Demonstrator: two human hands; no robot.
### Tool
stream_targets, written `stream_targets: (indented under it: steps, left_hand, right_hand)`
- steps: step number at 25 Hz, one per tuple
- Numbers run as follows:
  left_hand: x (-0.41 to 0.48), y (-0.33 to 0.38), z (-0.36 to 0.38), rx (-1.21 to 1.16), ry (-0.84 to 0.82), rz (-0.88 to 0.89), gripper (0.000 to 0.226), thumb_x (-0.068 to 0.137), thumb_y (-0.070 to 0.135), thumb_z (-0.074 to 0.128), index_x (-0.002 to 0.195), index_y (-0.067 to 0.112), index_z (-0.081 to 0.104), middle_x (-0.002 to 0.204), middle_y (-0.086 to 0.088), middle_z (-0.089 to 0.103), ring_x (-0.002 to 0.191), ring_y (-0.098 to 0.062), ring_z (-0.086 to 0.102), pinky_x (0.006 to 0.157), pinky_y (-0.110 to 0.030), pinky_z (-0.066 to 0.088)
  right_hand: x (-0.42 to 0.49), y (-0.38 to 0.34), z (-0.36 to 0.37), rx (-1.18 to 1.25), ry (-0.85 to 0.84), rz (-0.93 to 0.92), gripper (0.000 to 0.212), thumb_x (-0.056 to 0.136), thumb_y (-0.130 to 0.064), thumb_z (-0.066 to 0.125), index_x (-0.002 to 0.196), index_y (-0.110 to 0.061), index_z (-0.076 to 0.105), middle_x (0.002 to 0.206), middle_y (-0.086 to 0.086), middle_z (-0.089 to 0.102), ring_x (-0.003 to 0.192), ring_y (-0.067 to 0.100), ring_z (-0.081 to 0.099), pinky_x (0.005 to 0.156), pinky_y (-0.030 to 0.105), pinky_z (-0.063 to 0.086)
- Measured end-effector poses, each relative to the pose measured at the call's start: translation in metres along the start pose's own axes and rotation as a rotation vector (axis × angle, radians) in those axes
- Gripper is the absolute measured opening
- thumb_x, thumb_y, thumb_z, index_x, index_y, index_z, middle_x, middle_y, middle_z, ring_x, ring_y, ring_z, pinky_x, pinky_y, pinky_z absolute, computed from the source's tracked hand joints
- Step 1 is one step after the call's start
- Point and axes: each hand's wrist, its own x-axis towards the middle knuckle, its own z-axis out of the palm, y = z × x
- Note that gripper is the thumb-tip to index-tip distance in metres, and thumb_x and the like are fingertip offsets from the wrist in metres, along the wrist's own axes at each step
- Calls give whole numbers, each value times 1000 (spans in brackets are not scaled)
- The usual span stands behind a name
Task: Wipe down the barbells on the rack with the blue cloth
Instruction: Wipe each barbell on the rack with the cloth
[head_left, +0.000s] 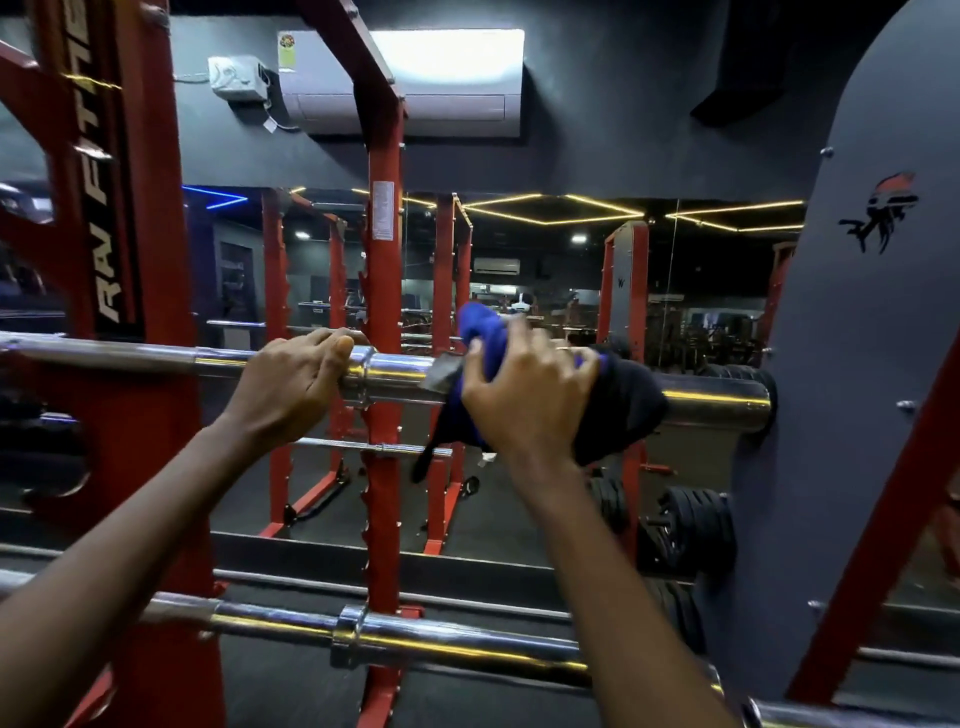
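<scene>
1. Nearest you, a lower barbell (457, 642) runs across the bottom of the view, chrome sleeve and collar catching yellow light; both your forearms pass over it.
2. Your hands are apart, both up at the upper barbell (395, 376), which lies level across the red rack (384, 291).
3. Your left hand (291, 387) grips the upper barbell just inside the sleeve collar, fingers curled over the top, thumb against the chrome.
4. Your right hand (524, 387) clutches the blue cloth (480, 332) and presses it onto the sleeve, fingers spread and bent over the bunched fabric. A ring shows on one finger.
5. The blue cloth wraps the sleeve between collar and end cap; a bright blue fold stands up above your hand, darker folds hang below the bar and to the right of your hand.
6. The bare end of the sleeve pokes out to the right of the cloth, close to a dark grey panel (857, 364) with a red-and-black logo.
7. Behind the bars, a wall mirror (571, 260) reflects more red rack uprights, stacked weight plates (691, 530) and yellow ceiling light strips.
8. Farthest up, a white air conditioner (447, 88) is mounted on the dark wall, with a small white box (234, 78) to its left.
</scene>
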Motion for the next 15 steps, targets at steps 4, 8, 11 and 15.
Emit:
stream_targets:
  steps: [4, 8, 11, 15]
  left_hand:
    - [-5, -7, 6, 30, 127, 36, 51, 107, 38, 21, 118, 10, 62, 99, -13, 72, 81, -35, 66, 72, -39, 38]
    - [-7, -16, 9, 19, 142, 139, 54, 106, 43, 24, 127, 9, 59, 98, -12, 70, 83, -34, 66, 70, -38, 38]
    - [-7, -23, 13, 90, 94, 221, 64, 101, 58, 28, 145, 17, 52, 120, -10, 66, 95, -29, 66, 72, -39, 44]
    - [-9, -27, 17, 127, 159, 289, 66, 95, 66, 44, 142, 20, 55, 127, -11, 64, 98, -30, 68, 73, -41, 52]
  right_hand:
    - [-20, -68, 29, 124, 4, -183, 54, 92, -54, 44, 133, -22, 58, 112, 4, 69, 105, 27, 64, 104, 51, 36]
    - [-28, 12, 21, 271, 82, -555, 59, 83, -38, 69, 139, -20, 57, 139, 2, 63, 135, 25, 53, 114, 44, 31]
    - [-33, 98, 0, 233, 236, -411, 61, 84, -36, 67, 140, -13, 57, 145, 7, 58, 143, 27, 45, 119, 54, 28]
    - [-24, 134, -20, 70, 351, -9, 55, 88, -38, 54, 136, -11, 56, 137, 16, 60, 136, 35, 48, 119, 62, 23]
